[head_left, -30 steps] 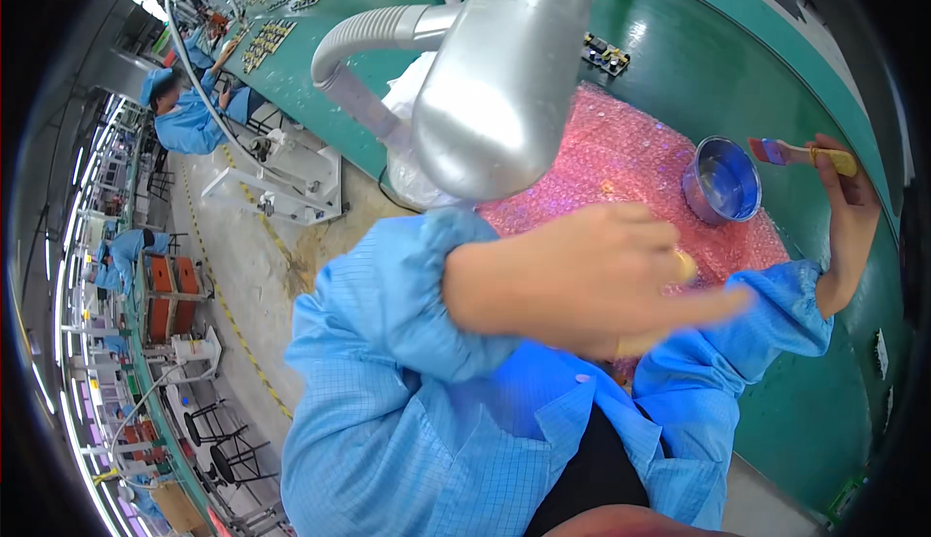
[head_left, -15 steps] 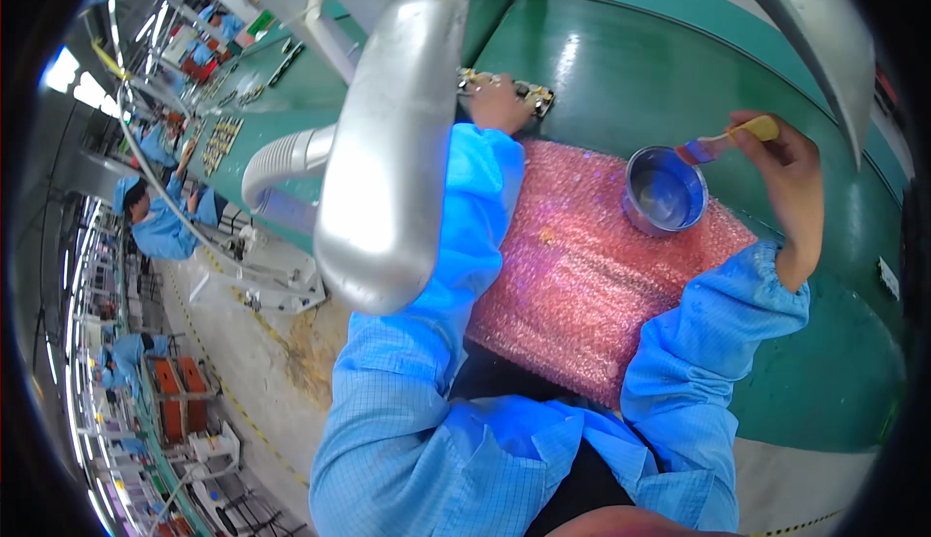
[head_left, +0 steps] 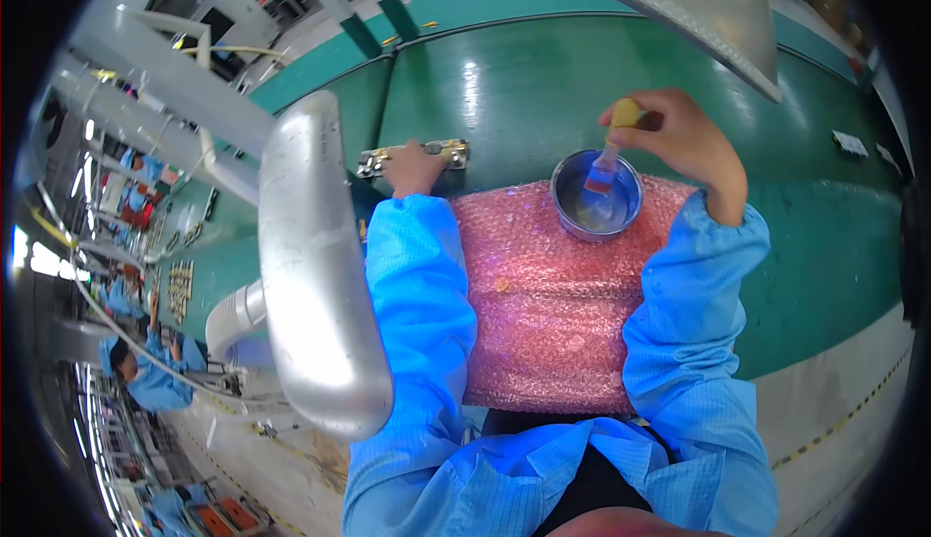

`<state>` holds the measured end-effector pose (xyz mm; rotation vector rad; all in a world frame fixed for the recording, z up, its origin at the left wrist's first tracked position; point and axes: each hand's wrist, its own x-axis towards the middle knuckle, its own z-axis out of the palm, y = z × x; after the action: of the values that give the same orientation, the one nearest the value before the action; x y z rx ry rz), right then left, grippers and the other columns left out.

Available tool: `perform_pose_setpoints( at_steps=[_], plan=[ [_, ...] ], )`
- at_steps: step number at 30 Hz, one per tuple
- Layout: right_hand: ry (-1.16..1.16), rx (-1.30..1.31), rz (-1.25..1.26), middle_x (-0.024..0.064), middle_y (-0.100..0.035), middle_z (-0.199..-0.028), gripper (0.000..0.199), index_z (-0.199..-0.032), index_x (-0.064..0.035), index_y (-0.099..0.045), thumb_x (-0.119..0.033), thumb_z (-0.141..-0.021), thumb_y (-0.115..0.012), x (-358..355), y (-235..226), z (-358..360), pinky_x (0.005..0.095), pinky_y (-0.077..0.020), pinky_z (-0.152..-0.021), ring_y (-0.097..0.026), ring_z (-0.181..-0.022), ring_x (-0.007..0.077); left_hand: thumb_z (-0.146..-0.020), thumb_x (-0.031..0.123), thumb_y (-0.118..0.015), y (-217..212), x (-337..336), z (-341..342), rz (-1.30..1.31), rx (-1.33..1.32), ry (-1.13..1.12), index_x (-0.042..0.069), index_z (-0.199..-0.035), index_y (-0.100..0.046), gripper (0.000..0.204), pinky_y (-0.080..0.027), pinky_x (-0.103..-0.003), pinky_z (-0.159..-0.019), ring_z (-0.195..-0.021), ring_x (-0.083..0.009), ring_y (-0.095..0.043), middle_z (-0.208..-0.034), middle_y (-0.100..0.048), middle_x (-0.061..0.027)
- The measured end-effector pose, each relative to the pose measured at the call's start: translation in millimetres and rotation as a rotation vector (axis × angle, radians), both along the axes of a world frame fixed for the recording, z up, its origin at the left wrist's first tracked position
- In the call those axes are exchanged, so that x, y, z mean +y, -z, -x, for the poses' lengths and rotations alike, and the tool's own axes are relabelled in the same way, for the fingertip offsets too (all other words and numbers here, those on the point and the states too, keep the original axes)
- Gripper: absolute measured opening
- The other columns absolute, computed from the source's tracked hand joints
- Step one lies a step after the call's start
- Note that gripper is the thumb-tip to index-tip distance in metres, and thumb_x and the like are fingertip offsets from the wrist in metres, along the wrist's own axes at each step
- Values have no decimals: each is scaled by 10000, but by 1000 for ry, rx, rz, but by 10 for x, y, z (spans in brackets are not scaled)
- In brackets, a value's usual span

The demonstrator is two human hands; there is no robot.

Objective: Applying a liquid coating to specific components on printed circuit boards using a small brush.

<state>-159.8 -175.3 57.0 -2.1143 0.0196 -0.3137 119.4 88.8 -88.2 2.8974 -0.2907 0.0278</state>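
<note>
One brush [head_left: 609,154], one metal bowl [head_left: 595,195], two hands: left hand [head_left: 414,167], right hand [head_left: 679,140].

the bowl [head_left: 595,195] sits on the bubble wrap's [head_left: 548,314] far right corner; the metal part [head_left: 412,157] lies on the counter [head_left: 504,81] just beyond its far left corner.

Both forearms (in blue sleeves) reach forward. The left hand [head_left: 415,168] lies palm down, fingers curled, well ahead of the body. The right hand [head_left: 676,137] is raised, wrist bent, fingers pinched closed.
</note>
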Motion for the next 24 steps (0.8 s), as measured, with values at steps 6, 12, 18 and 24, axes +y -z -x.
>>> perform_pose_setpoints(
  at_steps=[6, 12, 18, 24],
  plan=[
    [-7, 29, 165, 75, -677, -848, 180, -896, 16, -670, -96, -760, -706, 19, 195, -228, 282, -509, -730, -638, -769, 153, -722, 528, -687, -191, -24, 192, 35, -193, -1, 112, -1172, -616, 617, -478, -456, -854, -1013, -374, -615, -1067, -657, -202],
    [-59, 181, 173, 71, -696, -798, 186, -883, 11, -702, -101, -735, -718, -57, 396, -317, 277, -506, -722, -638, -749, 144, -784, 489, -679, -649, -36, 307, 602, -69, 175, 101, -1211, -588, 584, -494, -381, -796, -945, -269, -642, -1005, -665, -182],
    [-10, 221, 197, 64, -691, -800, 183, -900, 3, -699, -109, -756, -713, -35, 391, -311, 281, -499, -728, -636, -762, 139, -902, 384, -574, -747, 56, 295, 1458, 299, 360, 94, -1315, -457, 518, -511, -343, -767, -917, -270, -639, -1110, -584, -148],
    [136, 59, 165, 53, -652, -871, 197, -964, -10, -649, -150, -826, -670, -176, 326, -243, 285, -494, -744, -625, -789, 147, -869, 611, -477, -772, 54, 353, 1715, 599, 565, 93, -1373, -362, 732, -445, -464, -950, -1085, -436, -562, -1263, -482, -217]
  ],
)
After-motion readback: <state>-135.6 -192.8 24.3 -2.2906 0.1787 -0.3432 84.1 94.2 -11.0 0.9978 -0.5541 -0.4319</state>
